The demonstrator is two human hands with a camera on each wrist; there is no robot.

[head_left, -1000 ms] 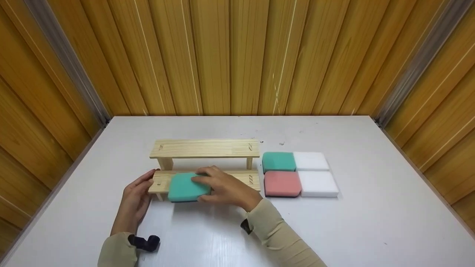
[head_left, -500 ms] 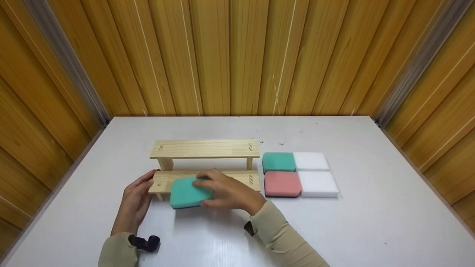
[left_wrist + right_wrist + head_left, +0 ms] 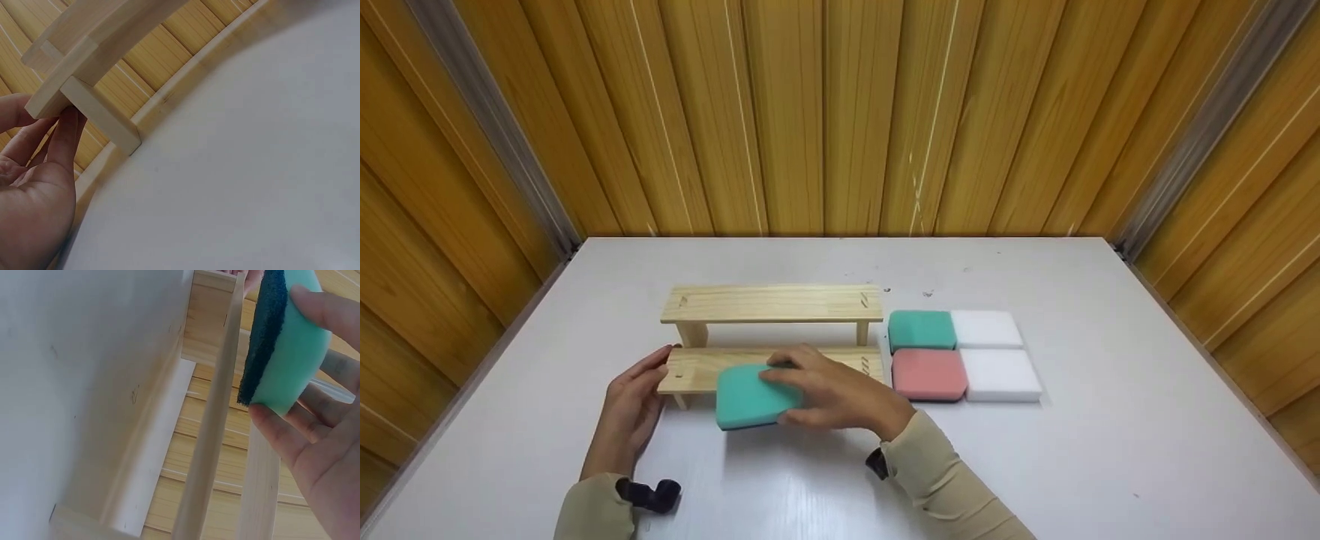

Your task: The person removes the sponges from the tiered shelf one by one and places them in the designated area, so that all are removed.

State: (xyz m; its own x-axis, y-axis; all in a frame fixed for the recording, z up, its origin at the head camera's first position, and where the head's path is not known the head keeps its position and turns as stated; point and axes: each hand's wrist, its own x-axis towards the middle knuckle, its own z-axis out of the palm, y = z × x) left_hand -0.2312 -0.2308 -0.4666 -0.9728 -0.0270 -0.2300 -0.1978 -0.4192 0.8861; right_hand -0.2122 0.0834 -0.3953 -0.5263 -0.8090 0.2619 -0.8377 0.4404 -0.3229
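Observation:
A green sponge [image 3: 750, 397] with a dark scouring side is gripped between the thumb and fingers of my right hand [image 3: 840, 394]. It is held over the front edge of the lower plank of a two-tier wooden stand [image 3: 697, 367]. In the right wrist view the dark pad of the sponge [image 3: 263, 337] faces the plank, a little apart from it. My left hand [image 3: 630, 405] holds the left end of the lower plank. In the left wrist view, the fingers of the left hand [image 3: 39, 169] lie under that plank end, beside a stand leg [image 3: 104, 115].
Right of the stand, on the white table [image 3: 1110, 465], lie another green sponge [image 3: 922, 330], a pink sponge [image 3: 930, 373] and two white sponge blocks [image 3: 988, 330], set edge to edge. The upper plank [image 3: 772, 304] stands behind the lower one. Wood-patterned walls [image 3: 855, 112] enclose the table.
My right hand has brought the green sponge slightly right and nearer to me, partly off the lower plank's front edge. The left hand and stand keep their place.

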